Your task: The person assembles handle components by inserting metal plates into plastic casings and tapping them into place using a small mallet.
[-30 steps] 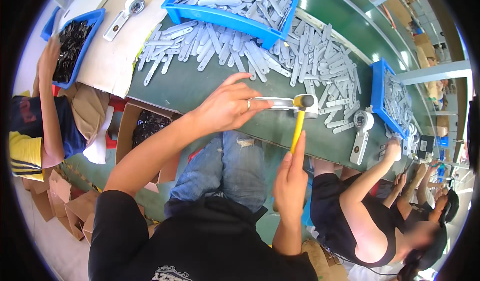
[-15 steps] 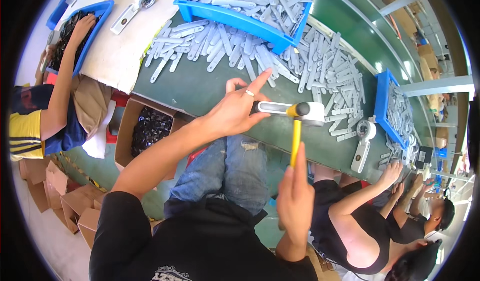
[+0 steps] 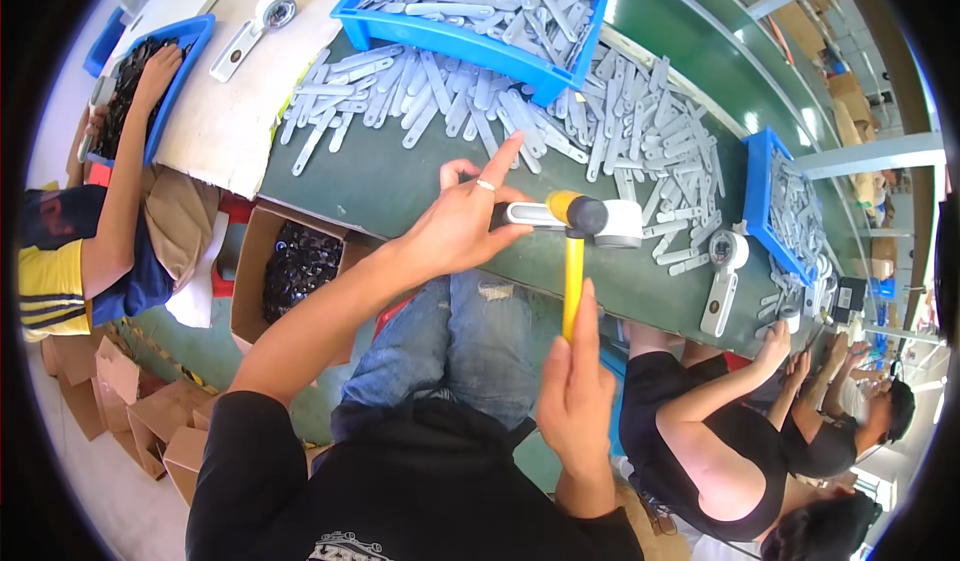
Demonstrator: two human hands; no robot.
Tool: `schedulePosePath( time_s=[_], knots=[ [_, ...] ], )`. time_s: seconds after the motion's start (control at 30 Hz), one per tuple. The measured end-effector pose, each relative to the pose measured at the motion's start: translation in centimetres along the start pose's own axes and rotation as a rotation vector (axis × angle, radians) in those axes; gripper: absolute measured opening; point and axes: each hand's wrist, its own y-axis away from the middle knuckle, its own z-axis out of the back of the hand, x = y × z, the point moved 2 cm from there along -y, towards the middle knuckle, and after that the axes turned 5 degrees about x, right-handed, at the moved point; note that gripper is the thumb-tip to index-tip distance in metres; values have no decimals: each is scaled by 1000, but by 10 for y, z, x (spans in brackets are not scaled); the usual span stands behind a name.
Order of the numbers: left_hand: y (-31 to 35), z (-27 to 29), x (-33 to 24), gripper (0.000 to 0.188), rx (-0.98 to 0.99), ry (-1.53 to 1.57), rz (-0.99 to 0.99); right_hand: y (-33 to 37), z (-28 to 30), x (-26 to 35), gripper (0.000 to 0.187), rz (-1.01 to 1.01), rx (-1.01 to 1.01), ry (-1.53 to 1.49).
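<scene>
By the near edge of the surface (image 3: 345,176), the left grip (image 3: 460,219) clamps a white device (image 3: 617,224), the right grip (image 3: 577,396) a yellow hammer (image 3: 573,286)

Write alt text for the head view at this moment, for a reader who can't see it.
A person's right hand holds a yellow-handled hammer, its head over a white, round-ended device gripped by the left hand at a green table. Beyond lie loose grey strips and a blue bin full of more; co-workers are on both sides.

qty: own hands (image 3: 458,219) (image 3: 577,401) 2 | hammer (image 3: 573,273) 1 | gry-pc bins (image 3: 455,44) (image 3: 757,193) 2 | ring (image 3: 485,185) 1
</scene>
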Motion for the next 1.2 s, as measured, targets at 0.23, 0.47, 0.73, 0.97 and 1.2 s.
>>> schedulePosePath(
  time_s=[0.23,0.47,0.73,0.97,1.2],
  knots=[
    [0,-3,4,107,11,18,32,5,13,-21,62,-374,-22,-60],
    [13,14,-4,34,-203,156,-125,25,86,-123,27,-330,-633,460],
    [95,98,29,36,-543,468,292,42,111,-240,24,-279,-639,497],
    [158,211,119,40,-1065,42,518,39,115,-146,41,-186,-886,0],
    [139,266,199,43,-952,-243,759,27,72,-112,42,-283,-528,-771]
  ],
)
